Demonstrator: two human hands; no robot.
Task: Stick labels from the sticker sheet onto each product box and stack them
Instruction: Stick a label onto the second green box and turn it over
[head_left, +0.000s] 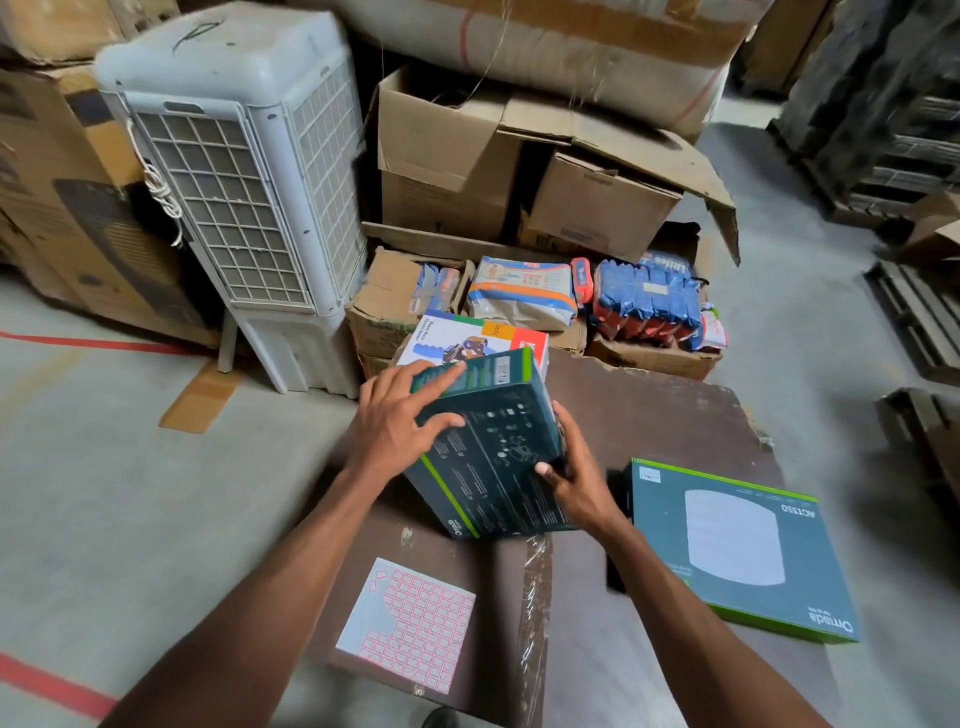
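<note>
Surface: a dark brown flat board (649, 426) lying on the grey concrete floor, with a strip of clear tape running down its near part.
Held box: a dark teal rectangular cardboard product box with lime-green edges (493, 447), tilted, its near lower corner at or just above the board, printed back face turned up toward the camera.
Left hand (400, 415): fingers spread and curved over the box's upper left corner and far edge, thumb on the printed face; it grips the box.
Right hand (576, 467): wrapped round the box's right edge, thumb pressed on the printed face; it also grips the box.
Second box: a flat teal cardboard box with a green border and a white oval picture (737, 545), lying face up on the board to the right, apart from the held box. A small white label (650, 475) sits at its far left corner.
Sticker sheet: a white paper sheet of red-outlined labels (408, 623), flat on the board's near left part, below the held box; several cells at its left side are blank.
Behind held box: a white toy carton with colour blocks (467, 338), partly hidden.
Background: a white air cooler (244, 176) standing left; open brown cardboard cartons (447, 156) and blue wrapped packs (644, 296) beyond the board.
</note>
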